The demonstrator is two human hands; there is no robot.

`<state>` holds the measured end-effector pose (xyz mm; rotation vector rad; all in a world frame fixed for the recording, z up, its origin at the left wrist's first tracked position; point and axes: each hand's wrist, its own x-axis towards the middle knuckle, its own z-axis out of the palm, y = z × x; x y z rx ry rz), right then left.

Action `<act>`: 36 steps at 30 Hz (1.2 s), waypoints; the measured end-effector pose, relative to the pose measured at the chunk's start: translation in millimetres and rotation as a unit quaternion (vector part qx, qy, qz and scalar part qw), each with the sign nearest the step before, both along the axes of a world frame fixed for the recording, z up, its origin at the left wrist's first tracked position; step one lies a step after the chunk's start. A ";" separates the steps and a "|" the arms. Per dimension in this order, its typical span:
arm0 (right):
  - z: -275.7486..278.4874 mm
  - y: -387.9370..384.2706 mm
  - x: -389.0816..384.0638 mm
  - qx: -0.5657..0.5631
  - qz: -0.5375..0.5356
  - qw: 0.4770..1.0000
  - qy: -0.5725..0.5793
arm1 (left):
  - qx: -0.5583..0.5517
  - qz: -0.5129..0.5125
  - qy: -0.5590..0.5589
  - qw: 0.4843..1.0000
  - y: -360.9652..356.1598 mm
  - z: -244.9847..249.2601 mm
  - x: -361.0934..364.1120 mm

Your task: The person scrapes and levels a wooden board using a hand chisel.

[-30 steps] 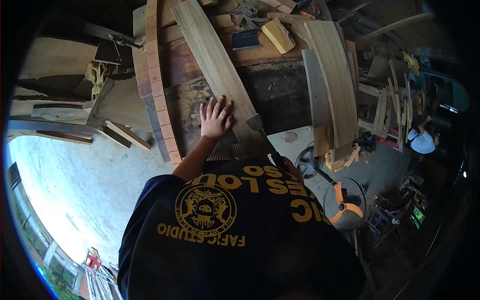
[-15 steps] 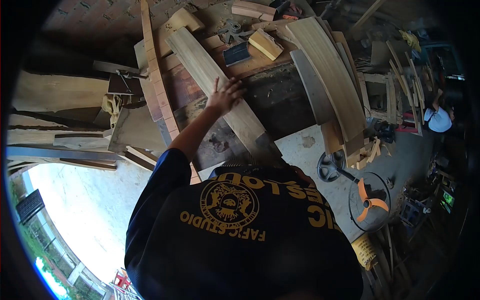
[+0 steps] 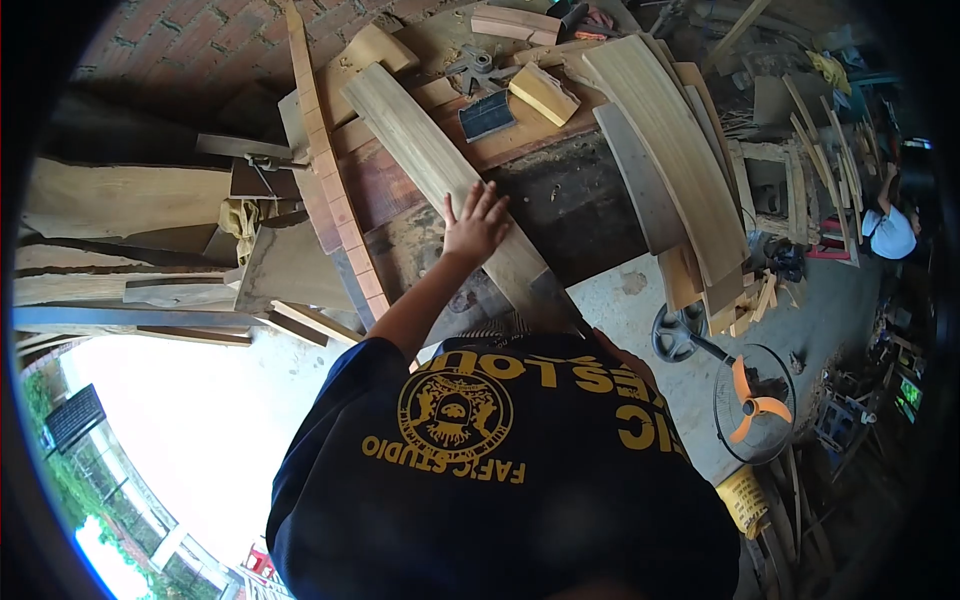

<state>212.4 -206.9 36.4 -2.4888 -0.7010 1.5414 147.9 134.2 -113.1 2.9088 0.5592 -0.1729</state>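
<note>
A long pale wooden board (image 3: 420,140) lies slantwise across the dark workbench (image 3: 560,190), its near end by my shirt. My left hand (image 3: 478,222) rests on the board's face, palm down with fingers spread. The near end of the board shows a darker patch (image 3: 535,290). Only a sliver of my right hand or forearm (image 3: 622,358) shows beside the shirt, close to that end; its fingers are hidden. Beyond the board, a dark sandpaper-like sheet (image 3: 487,116) and a yellowish wood block (image 3: 543,96) lie on the bench.
Curved wooden boards (image 3: 670,150) are stacked on the bench's right. A jointed wooden strip (image 3: 335,170) runs along its left side. An orange-bladed fan (image 3: 752,405) stands on the floor at right. Further off is a person in a white shirt (image 3: 890,232). Planks (image 3: 125,200) lie left.
My left hand has slid a little along the board toward my body. The whole view has shifted slightly, and a bit more of my right arm shows.
</note>
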 end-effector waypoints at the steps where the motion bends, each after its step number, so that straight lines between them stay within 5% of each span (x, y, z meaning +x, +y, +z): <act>1: 1.4 1.6 0.3 -0.007 0.008 1.000 0.002 | -0.007 -0.019 -0.009 1.000 -4.2 -3.9 -3.9; 8: -156.5 -106.2 -19.4 0.076 0.092 0.989 -0.090 | 0.046 -0.010 -0.036 0.998 58.6 -0.7 6.8; 12: -158.0 -108.0 -20.4 0.054 0.072 0.993 -0.070 | 0.127 0.006 0.006 0.992 108.5 8.5 20.3; 14: -180.1 -125.9 -26.9 0.128 0.104 0.979 -0.119 | 0.120 0.013 0.020 0.992 126.9 13.5 24.0; 25: -101.5 -63.5 -22.2 0.089 0.005 0.995 -0.034 | 0.133 0.104 0.026 0.985 151.6 8.7 40.6; 28: -76.4 -39.5 -12.7 0.099 -0.019 0.995 -0.013 | 0.073 0.188 -0.021 0.979 153.4 1.5 38.9; 30: -61.0 -22.1 -5.2 0.106 -0.031 0.994 0.003 | -0.059 0.372 -0.134 0.917 141.4 -9.7 34.2; 36: -49.4 32.9 5.3 0.170 -0.059 0.983 0.022 | -0.074 0.392 -0.192 0.897 60.0 -38.9 13.6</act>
